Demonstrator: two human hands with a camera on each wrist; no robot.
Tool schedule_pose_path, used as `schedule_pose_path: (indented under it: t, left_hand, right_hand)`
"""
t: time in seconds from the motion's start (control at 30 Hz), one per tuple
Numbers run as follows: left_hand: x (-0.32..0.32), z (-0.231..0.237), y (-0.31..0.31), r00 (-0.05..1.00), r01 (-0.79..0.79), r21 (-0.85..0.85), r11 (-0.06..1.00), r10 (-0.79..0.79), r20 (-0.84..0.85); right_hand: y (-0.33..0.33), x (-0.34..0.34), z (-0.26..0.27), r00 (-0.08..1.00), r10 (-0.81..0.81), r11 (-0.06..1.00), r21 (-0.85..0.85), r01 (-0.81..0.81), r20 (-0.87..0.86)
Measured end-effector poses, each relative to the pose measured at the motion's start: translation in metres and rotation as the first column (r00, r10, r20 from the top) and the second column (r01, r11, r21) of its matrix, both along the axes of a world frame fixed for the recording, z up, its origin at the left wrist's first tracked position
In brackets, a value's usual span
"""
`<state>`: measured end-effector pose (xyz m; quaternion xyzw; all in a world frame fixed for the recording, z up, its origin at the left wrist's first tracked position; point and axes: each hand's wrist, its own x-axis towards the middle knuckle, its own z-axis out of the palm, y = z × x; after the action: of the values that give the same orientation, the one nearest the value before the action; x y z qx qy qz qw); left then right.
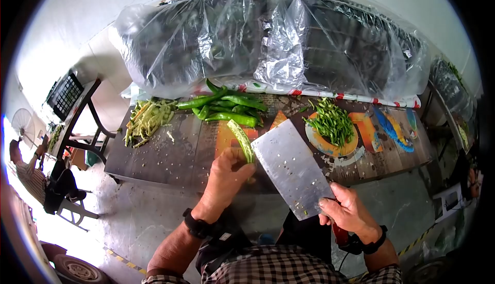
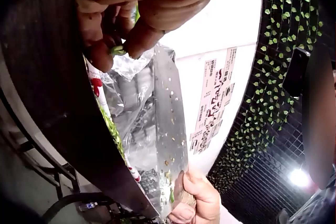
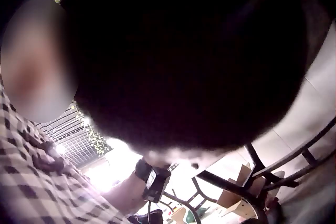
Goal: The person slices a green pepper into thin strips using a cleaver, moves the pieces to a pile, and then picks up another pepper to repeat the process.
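Note:
My left hand (image 1: 227,173) pinches a long piece of green pepper (image 1: 241,139) between thumb and fingers; its pale inner side shows. A cleaver (image 1: 291,168) with a broad blade dotted with seeds is in my right hand (image 1: 350,209), gripped low by the handle. The blade's upper corner is right beside the pepper piece. In the left wrist view the left fingers (image 2: 147,29) curl around a small green stem end, and the cleaver blade (image 2: 170,113) stands behind them. A dark mass fills most of the right wrist view and hides the right hand there.
Whole green peppers (image 1: 227,103) lie at the middle back of the table (image 1: 175,160). Pale pepper cores (image 1: 149,119) are heaped at left, cut green strips (image 1: 330,124) at right. Plastic-covered crates (image 1: 206,42) stand behind. Another person (image 1: 33,178) sits at far left.

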<state>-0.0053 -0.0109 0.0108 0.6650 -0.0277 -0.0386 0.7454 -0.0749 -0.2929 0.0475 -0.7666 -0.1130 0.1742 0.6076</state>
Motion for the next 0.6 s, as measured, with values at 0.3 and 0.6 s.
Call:
schedule_pose_path:
  t: [0.3,0.6]
  left_hand:
    - [-0.001,0.001,-0.001,1.0,-0.023,-0.032,0.999,0.023,-0.006]
    - [-0.002,0.01,0.003,0.997,0.078,0.127,0.989,-0.081,0.016]
  right_hand:
    - [0.005,-0.002,-0.009,1.0,0.002,0.999,-0.042,-0.002,-0.003]
    - [0.011,0.001,-0.016,0.992,0.027,0.998,0.06,-0.02,-0.124]
